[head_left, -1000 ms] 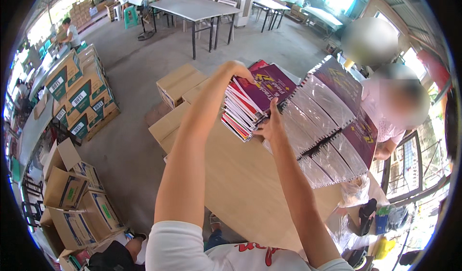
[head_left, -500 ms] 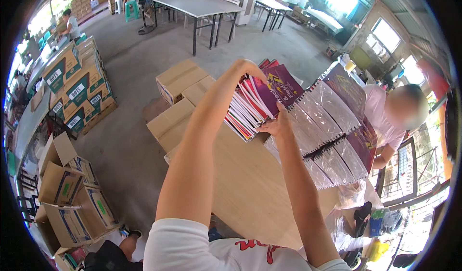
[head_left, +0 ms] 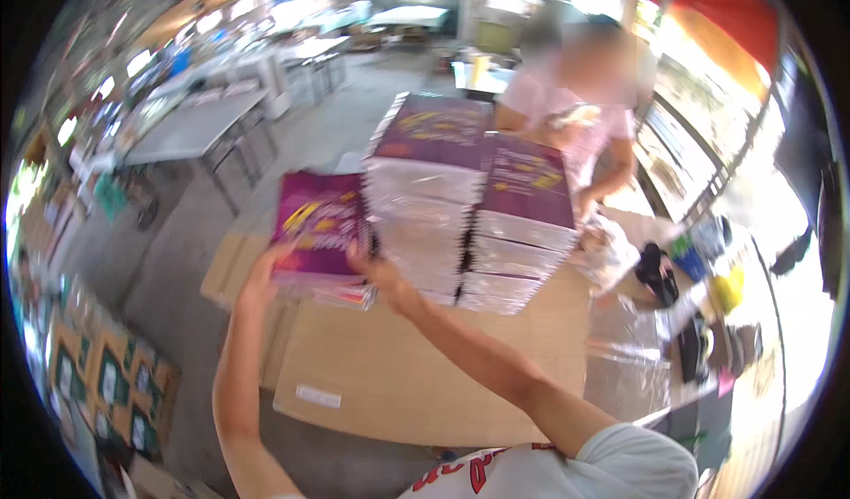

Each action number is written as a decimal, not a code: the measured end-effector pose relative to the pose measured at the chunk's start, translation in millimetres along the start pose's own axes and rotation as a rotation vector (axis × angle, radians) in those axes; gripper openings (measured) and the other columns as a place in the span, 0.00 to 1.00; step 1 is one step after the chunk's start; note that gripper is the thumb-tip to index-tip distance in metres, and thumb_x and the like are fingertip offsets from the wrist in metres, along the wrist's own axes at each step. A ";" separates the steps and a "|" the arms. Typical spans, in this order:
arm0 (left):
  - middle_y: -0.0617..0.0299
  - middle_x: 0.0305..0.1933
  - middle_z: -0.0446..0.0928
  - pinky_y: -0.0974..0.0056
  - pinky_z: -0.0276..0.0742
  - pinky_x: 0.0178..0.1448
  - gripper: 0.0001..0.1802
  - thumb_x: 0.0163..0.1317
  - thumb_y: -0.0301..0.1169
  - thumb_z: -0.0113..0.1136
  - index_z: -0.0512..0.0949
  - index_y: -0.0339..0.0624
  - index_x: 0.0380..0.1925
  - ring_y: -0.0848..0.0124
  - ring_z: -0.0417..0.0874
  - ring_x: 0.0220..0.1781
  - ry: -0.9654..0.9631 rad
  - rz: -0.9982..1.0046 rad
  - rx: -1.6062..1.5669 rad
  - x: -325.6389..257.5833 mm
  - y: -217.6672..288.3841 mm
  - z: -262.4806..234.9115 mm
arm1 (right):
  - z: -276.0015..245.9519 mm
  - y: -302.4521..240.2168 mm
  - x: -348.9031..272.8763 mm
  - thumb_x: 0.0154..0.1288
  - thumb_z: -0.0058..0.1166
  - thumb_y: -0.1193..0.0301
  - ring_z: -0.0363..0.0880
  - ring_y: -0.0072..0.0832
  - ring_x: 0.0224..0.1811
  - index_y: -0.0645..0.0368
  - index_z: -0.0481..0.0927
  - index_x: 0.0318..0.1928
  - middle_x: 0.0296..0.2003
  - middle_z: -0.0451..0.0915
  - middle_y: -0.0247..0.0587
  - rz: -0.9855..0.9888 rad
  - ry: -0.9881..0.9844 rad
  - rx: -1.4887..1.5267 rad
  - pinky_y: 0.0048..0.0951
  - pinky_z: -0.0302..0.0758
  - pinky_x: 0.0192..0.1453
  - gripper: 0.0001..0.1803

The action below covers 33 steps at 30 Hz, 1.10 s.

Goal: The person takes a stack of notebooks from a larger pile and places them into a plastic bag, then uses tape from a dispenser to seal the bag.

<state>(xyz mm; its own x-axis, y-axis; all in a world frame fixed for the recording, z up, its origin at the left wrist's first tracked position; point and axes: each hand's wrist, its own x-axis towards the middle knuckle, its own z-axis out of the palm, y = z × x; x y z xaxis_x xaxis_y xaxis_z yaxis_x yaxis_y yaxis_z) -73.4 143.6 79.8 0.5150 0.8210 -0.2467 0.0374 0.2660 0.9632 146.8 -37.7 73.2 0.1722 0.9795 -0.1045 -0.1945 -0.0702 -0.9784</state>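
Fingers of both hands, left hand [head_left: 266, 273] and right hand [head_left: 376, 269], clamp one purple booklet bundle [head_left: 320, 238] by its side edges. Bare wooden table [head_left: 425, 384] lies below; two tall booklet stacks [head_left: 460, 207] stand just beyond.

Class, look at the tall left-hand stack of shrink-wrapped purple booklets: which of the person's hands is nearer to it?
Right. The right hand grips the held bundle of purple booklets on the side next to the tall stack, almost against it. The left hand holds the bundle's far side, further from the stack.
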 end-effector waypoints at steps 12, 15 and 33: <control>0.44 0.59 0.76 0.51 0.82 0.58 0.36 0.59 0.38 0.67 0.65 0.31 0.63 0.57 0.83 0.55 -0.498 -0.389 -0.510 -290.1 -90.3 200.7 | -139.8 -46.8 -308.2 0.49 0.67 0.65 0.56 0.55 0.75 0.51 0.56 0.74 0.71 0.59 0.59 -1.377 -0.053 -1.073 0.64 0.50 0.76 0.51; 0.43 0.69 0.61 0.47 0.68 0.68 0.50 0.58 0.49 0.66 0.52 0.34 0.70 0.54 0.68 0.67 -0.689 -0.373 -0.328 -301.6 -94.2 282.4 | -190.0 -74.5 -400.5 0.56 0.66 0.63 0.77 0.48 0.58 0.63 0.73 0.63 0.52 0.77 0.52 -0.846 -0.178 -0.893 0.56 0.64 0.71 0.35; 0.55 0.67 0.68 0.55 0.65 0.72 0.65 0.34 0.53 0.85 0.59 0.41 0.70 0.61 0.69 0.69 -0.788 0.272 -0.089 -325.4 -335.9 763.1 | -520.4 118.4 -682.7 0.25 0.85 0.50 0.71 0.36 0.61 0.63 0.60 0.69 0.58 0.71 0.46 -0.436 0.852 -0.123 0.39 0.68 0.67 0.69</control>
<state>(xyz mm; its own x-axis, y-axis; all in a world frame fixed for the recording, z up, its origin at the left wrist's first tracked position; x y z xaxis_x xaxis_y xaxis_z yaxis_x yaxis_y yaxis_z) 400.0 -598.4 -82.4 0.9454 0.2773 0.1713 -0.2253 0.1761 0.9583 508.7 -813.0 -64.1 0.8578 0.4618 0.2258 0.1468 0.2009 -0.9686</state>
